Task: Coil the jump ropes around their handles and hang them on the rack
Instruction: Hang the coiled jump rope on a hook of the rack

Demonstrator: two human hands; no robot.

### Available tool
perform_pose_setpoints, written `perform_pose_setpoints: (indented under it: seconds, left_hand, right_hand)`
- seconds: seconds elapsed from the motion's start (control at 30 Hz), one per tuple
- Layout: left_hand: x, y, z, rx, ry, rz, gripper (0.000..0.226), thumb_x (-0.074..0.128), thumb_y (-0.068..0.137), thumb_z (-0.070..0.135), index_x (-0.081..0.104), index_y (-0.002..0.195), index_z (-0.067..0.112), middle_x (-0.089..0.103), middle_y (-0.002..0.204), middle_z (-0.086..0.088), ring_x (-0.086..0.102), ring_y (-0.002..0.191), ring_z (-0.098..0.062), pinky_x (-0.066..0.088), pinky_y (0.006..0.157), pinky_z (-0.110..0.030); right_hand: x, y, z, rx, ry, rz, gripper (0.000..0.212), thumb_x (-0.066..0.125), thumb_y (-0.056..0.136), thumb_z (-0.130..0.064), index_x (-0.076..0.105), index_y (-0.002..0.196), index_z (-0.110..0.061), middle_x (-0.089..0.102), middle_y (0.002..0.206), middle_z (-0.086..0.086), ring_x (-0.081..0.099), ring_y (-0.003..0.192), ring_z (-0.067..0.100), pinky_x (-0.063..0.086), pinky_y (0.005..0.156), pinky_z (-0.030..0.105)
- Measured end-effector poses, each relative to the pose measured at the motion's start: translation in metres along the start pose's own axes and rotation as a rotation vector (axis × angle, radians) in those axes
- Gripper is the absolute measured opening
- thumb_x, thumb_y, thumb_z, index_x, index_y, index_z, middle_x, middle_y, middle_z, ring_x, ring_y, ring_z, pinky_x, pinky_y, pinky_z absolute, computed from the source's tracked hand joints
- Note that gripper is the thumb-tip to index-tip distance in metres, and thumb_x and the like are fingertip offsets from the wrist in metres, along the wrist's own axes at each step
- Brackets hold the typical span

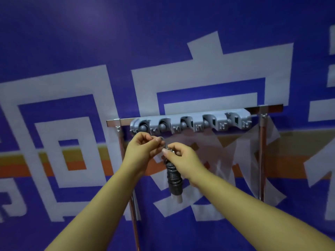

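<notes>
A jump rope (174, 180) hangs upright below my hands, its dark cord coiled tightly around the pale handles, whose ends stick out at the bottom. My left hand (143, 147) pinches a small ring or loop at the top of the bundle. My right hand (181, 156) grips the top of the bundle just beside it, and the fingertips of both hands nearly touch. Right above them is the grey plastic rack (190, 122), with several clips and small hooks in a row. The bundle's top sits just under the rack's left end.
The rack is fixed to a chrome rail (268, 108) carried by two metal uprights (262, 153). Behind it hangs a blue banner (72, 51) with big white characters and an orange stripe. Translucent plastic sheeting (241, 149) hangs under the rack's right part.
</notes>
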State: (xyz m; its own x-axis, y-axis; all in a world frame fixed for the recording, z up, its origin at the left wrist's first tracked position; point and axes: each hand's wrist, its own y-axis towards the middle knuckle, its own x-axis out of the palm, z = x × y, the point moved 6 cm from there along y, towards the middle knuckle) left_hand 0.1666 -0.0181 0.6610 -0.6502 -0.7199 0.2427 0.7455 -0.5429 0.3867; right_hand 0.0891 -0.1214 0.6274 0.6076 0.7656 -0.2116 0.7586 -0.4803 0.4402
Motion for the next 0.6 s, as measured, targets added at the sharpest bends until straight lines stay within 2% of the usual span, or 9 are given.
perform_pose_setpoints:
  seconds: [0.07,0.13,0.23,0.33,0.47,0.53,0.6]
  left_hand:
    - [-0.015,0.016,0.002,0.013,0.071,0.066,0.018,0.058,0.088,-0.005,0.049,0.082,0.010,0.060,0.079,-0.011,0.066,0.063,-0.012,0.054,0.057,-0.020]
    - [-0.025,0.032,0.005,0.029,0.167,0.109,0.012,0.061,0.088,0.000,0.055,0.086,0.010,0.062,0.082,-0.011,0.065,0.065,-0.011,0.051,0.055,-0.018]
    - [-0.032,0.055,0.009,0.047,0.314,0.122,0.012,0.061,0.089,0.003,0.062,0.092,0.014,0.068,0.091,-0.010,0.065,0.078,-0.018,0.051,0.060,-0.024]
    - [-0.037,0.071,0.005,0.049,0.392,0.131,0.018,0.060,0.088,0.000,0.064,0.096,0.016,0.068,0.096,-0.009,0.065,0.081,-0.019,0.053,0.066,-0.026]
    - [-0.043,0.082,-0.009,0.021,0.478,0.095,0.030,0.060,0.087,-0.003,0.064,0.112,0.012,0.067,0.097,-0.005,0.064,0.080,-0.012,0.051,0.061,-0.016]
    - [-0.042,0.086,-0.015,0.025,0.523,0.079,0.029,0.059,0.088,-0.003,0.065,0.112,0.011,0.067,0.096,-0.002,0.063,0.080,-0.007,0.050,0.058,-0.009]
    - [-0.042,0.089,-0.018,0.035,0.544,0.069,0.028,0.058,0.088,-0.004,0.065,0.111,0.010,0.068,0.096,-0.002,0.063,0.080,-0.007,0.051,0.060,-0.010]
  right_hand:
    - [0.012,0.020,-0.002,0.004,-0.021,0.006,0.018,0.065,0.088,-0.029,0.066,0.098,-0.013,0.069,0.091,0.006,0.064,0.085,0.021,0.053,0.082,0.042]
    - [0.020,0.038,-0.005,0.006,-0.050,0.009,0.019,0.063,0.091,-0.027,0.064,0.103,-0.012,0.067,0.097,0.004,0.062,0.088,0.019,0.051,0.082,0.035]
    - [0.027,0.060,-0.007,0.031,-0.082,0.017,0.023,0.060,0.093,-0.027,0.062,0.110,-0.012,0.059,0.095,-0.001,0.056,0.089,0.014,0.045,0.078,0.028]
    - [0.034,0.078,-0.004,0.030,-0.124,0.014,0.020,0.059,0.093,-0.027,0.064,0.102,-0.010,0.062,0.090,0.000,0.057,0.084,0.013,0.044,0.071,0.026]
    - [0.038,0.094,0.012,0.032,-0.156,0.029,0.022,0.060,0.092,-0.026,0.065,0.097,-0.006,0.067,0.089,0.007,0.058,0.077,0.013,0.042,0.061,0.020]
    - [0.038,0.098,0.021,0.039,-0.167,0.032,0.023,0.060,0.092,-0.027,0.065,0.098,-0.005,0.067,0.091,0.008,0.057,0.075,0.012,0.040,0.058,0.017]
    - [0.039,0.101,0.030,0.039,-0.172,0.031,0.023,0.061,0.092,-0.028,0.064,0.098,-0.007,0.066,0.092,0.007,0.058,0.078,0.014,0.040,0.057,0.017]
